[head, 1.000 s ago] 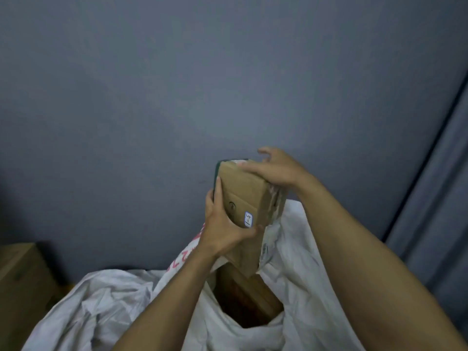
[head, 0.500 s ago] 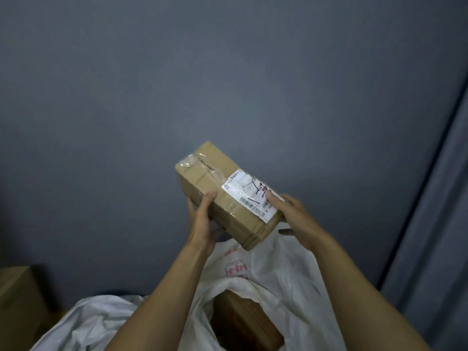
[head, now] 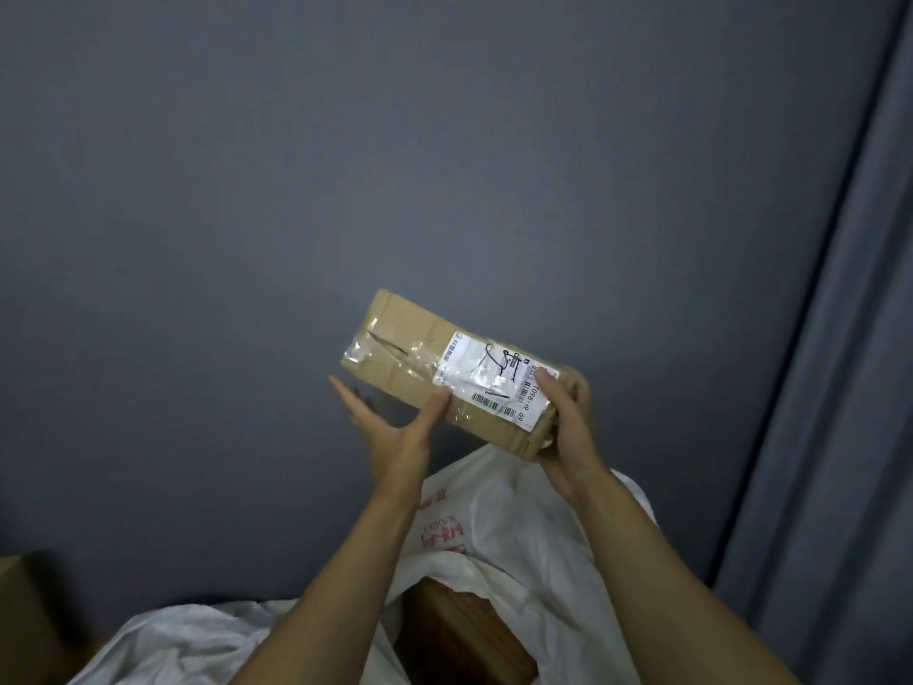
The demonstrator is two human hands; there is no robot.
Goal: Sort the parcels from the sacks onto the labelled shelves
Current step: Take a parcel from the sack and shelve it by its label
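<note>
A brown cardboard parcel (head: 395, 348) with clear tape and a white shipping label is held up in front of the grey wall, label facing me. My right hand (head: 568, 422) grips its right end, thumb on the label and fingers curled behind. My left hand (head: 390, 427) is under its front left edge with straight fingers, thumb touching the front side. Below, a white sack (head: 499, 516) with red print stands open, with another brown parcel (head: 464, 630) inside it.
A second crumpled white sack (head: 187, 645) lies at the lower left. A cardboard box (head: 24, 615) stands at the left edge. A grey curtain (head: 850, 388) hangs on the right beside the wall.
The parcel was turned from upright to lying level with its label facing me and moved right. My right hand shifted to its right end; my left hand's fingers opened out beneath it.
</note>
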